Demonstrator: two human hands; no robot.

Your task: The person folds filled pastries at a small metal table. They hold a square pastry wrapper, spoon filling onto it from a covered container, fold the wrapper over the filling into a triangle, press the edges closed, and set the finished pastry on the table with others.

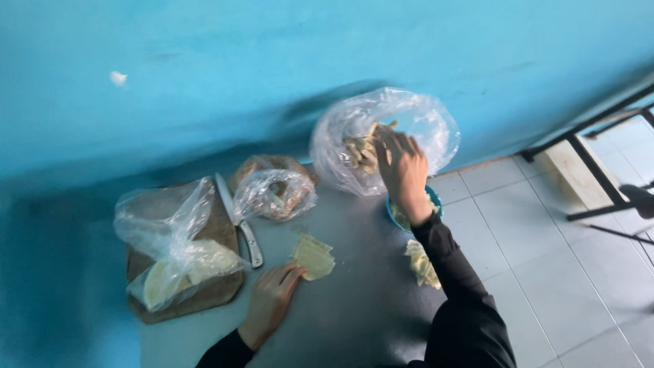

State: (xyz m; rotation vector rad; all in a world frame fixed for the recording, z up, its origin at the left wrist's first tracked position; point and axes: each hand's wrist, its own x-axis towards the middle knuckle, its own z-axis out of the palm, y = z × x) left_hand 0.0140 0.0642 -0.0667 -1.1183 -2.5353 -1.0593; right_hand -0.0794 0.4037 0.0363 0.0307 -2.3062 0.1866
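Observation:
My right hand (403, 172) reaches into the mouth of a large clear plastic bag (422, 126) that leans against the blue wall; its fingers touch pale beige pieces (359, 152) inside. Whether it grips one is blurred. My left hand (270, 302) rests on the grey table (347, 300), fingertips pressing the edge of a flat pale yellow piece (314, 257). A blue bowl (393, 212) with pale pieces sits under my right wrist. More pale pieces (420, 264) lie on the table beside my right forearm.
A wooden board (219, 289) at the left carries a crumpled clear bag (167, 238) with pale round pieces. A knife (240, 223) lies along the board's right side. Behind it sits a small bag of brown bread (274, 193). Tiled floor (565, 272) and a black metal frame (593, 167) are at the right.

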